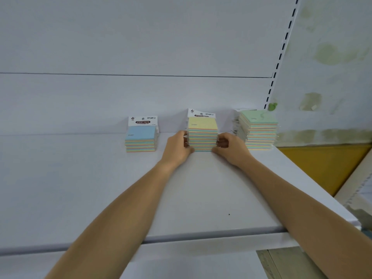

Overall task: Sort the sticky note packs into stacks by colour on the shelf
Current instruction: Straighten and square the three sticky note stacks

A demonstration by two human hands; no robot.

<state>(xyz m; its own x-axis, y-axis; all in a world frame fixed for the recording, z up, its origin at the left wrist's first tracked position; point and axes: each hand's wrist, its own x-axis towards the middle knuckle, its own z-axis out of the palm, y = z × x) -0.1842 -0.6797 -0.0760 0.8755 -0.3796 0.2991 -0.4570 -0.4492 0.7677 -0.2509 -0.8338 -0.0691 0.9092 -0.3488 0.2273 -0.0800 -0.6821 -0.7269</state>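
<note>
Head view shows the left hand (178, 147) and right hand (229, 148) clasping the yellow-topped stack of wrapped square sticky note packs (203, 135) from 9 and 3 o'clock, fingers (185, 136) curled against its sides, on the white metal shelf (120, 188). A shorter blue-topped stack (141, 140) stands at its 9 o'clock, a green-topped stack (258, 131) at 3 o'clock. Squaring this stack seems the step in hand; next, a gentle release that leaves it upright.
</note>
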